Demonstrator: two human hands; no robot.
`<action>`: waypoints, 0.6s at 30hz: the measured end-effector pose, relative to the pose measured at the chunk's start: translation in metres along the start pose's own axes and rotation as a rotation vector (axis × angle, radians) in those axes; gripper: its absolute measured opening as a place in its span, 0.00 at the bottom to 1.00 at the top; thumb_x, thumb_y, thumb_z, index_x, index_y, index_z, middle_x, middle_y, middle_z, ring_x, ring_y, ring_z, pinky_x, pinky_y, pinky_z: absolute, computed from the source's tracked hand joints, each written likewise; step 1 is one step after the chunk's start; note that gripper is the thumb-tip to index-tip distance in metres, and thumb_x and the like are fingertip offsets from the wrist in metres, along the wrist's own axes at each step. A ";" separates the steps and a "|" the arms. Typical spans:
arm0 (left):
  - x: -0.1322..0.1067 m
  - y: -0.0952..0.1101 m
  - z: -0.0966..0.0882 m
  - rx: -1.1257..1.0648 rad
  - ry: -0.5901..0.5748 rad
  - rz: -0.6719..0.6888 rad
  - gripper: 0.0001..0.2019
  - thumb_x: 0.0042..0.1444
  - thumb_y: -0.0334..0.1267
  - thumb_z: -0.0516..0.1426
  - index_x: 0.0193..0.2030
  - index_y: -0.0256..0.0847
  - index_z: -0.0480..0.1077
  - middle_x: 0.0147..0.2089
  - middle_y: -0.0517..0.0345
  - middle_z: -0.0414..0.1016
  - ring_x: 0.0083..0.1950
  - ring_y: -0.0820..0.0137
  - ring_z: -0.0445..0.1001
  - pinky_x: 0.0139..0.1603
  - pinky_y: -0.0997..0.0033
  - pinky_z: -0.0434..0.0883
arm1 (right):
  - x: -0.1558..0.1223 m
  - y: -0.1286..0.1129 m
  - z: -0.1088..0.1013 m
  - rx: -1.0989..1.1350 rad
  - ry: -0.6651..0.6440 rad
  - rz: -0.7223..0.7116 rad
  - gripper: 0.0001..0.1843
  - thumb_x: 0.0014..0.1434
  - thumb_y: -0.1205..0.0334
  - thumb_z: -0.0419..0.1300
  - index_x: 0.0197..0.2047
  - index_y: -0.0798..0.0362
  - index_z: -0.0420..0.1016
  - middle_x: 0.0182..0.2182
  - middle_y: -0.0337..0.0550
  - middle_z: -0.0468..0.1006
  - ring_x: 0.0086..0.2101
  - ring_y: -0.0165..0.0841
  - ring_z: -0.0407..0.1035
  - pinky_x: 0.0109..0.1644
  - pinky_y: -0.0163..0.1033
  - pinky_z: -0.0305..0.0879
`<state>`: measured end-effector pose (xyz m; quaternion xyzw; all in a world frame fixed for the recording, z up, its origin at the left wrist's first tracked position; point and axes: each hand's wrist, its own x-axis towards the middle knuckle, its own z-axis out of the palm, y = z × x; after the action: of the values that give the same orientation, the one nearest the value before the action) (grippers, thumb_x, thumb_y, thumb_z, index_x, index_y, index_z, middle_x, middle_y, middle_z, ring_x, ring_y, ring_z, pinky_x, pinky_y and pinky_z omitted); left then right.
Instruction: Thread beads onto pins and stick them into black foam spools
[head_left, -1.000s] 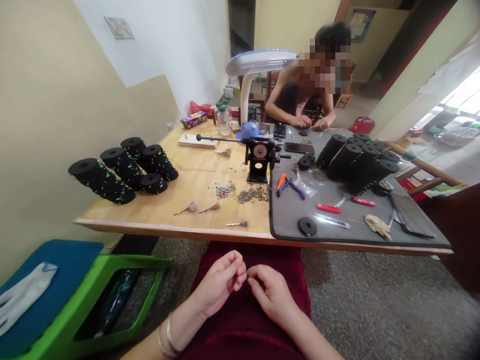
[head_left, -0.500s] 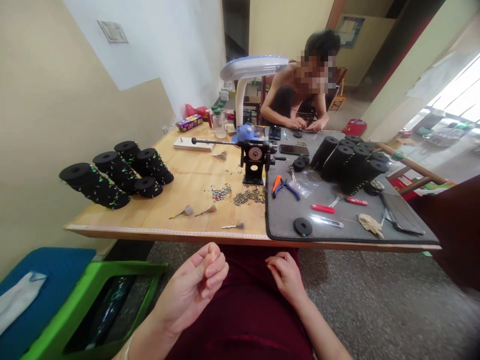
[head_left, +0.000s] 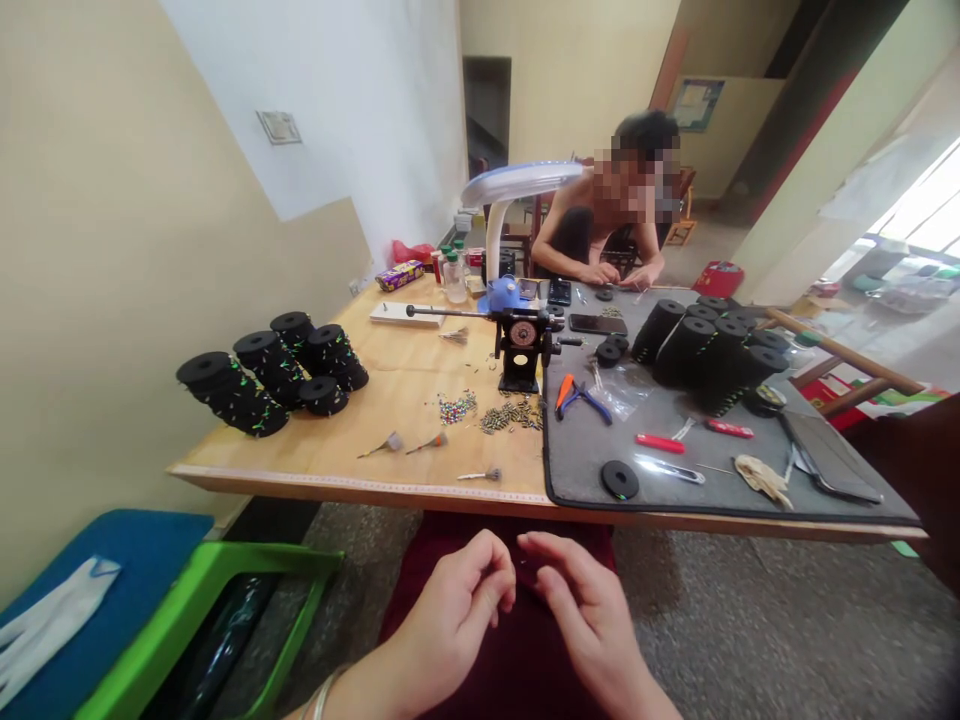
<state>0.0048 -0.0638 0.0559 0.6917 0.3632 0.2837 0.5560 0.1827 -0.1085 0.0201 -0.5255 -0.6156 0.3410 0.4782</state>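
My left hand (head_left: 459, 608) and my right hand (head_left: 588, 612) are held close together over my dark red lap (head_left: 517, 660), just below the table's front edge. Both have their fingers curled into a pinch, fingertips nearly touching each other. Whatever is pinched between them is too small to make out. On the wooden table (head_left: 352, 440) in front lie small feathered pieces (head_left: 480, 475), a pile of tiny beads (head_left: 456, 407) and a pile of small metal parts (head_left: 510, 414).
Stacks of black spools (head_left: 262, 375) stand at the table's left, more (head_left: 705, 340) on the grey mat (head_left: 675, 470) at the right. A black hand-crank winder (head_left: 521, 345), a desk lamp (head_left: 517, 185), pliers (head_left: 577, 392) and knives lie around. Another person (head_left: 607, 215) works at the far end. A green stool (head_left: 202, 620) stands at my left.
My hands came apart half a second ago, the left one lifting, and have now come back together in front of me. The view has tilted up a little.
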 end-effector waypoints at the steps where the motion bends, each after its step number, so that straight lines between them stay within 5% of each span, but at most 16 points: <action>1: 0.000 -0.001 0.000 0.037 0.013 0.025 0.11 0.64 0.40 0.47 0.31 0.41 0.61 0.27 0.60 0.67 0.27 0.73 0.65 0.30 0.75 0.64 | 0.001 -0.006 0.007 0.144 -0.060 0.072 0.16 0.64 0.60 0.53 0.54 0.48 0.69 0.45 0.47 0.78 0.41 0.36 0.74 0.44 0.40 0.72; 4: 0.000 -0.005 -0.003 0.161 0.124 0.075 0.09 0.62 0.37 0.50 0.31 0.41 0.63 0.27 0.60 0.68 0.28 0.71 0.65 0.30 0.74 0.62 | 0.005 -0.012 0.025 0.430 -0.228 0.258 0.18 0.62 0.54 0.55 0.53 0.50 0.67 0.37 0.45 0.79 0.30 0.32 0.73 0.33 0.35 0.71; 6: 0.001 -0.009 -0.007 0.196 0.186 0.063 0.08 0.60 0.36 0.52 0.30 0.42 0.65 0.27 0.59 0.68 0.27 0.71 0.65 0.30 0.74 0.61 | 0.006 -0.009 0.033 0.430 -0.240 0.333 0.14 0.60 0.54 0.57 0.45 0.52 0.70 0.26 0.39 0.76 0.22 0.28 0.68 0.26 0.32 0.65; 11: 0.011 -0.018 -0.015 0.071 0.135 -0.014 0.08 0.59 0.38 0.53 0.29 0.42 0.68 0.26 0.59 0.69 0.27 0.69 0.65 0.30 0.73 0.60 | 0.006 0.006 0.036 0.209 -0.154 0.354 0.12 0.58 0.56 0.58 0.27 0.53 0.67 0.12 0.30 0.64 0.16 0.25 0.57 0.23 0.31 0.54; 16: 0.052 -0.036 -0.027 0.285 0.305 0.125 0.04 0.54 0.34 0.57 0.35 0.44 0.72 0.37 0.52 0.73 0.42 0.59 0.67 0.47 0.63 0.62 | 0.007 0.033 0.036 0.412 0.028 0.526 0.19 0.54 0.46 0.59 0.26 0.51 0.61 0.10 0.27 0.60 0.13 0.22 0.48 0.19 0.29 0.42; 18: 0.071 -0.046 -0.031 0.410 0.334 0.139 0.12 0.52 0.29 0.56 0.42 0.44 0.72 0.42 0.49 0.73 0.47 0.56 0.66 0.53 0.58 0.60 | 0.007 0.041 0.036 0.467 0.099 0.564 0.20 0.53 0.43 0.60 0.27 0.52 0.61 0.09 0.26 0.60 0.12 0.22 0.46 0.18 0.28 0.39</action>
<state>0.0125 0.0169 0.0173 0.7567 0.4512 0.3521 0.3160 0.1618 -0.0901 -0.0274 -0.5669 -0.3283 0.5650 0.5016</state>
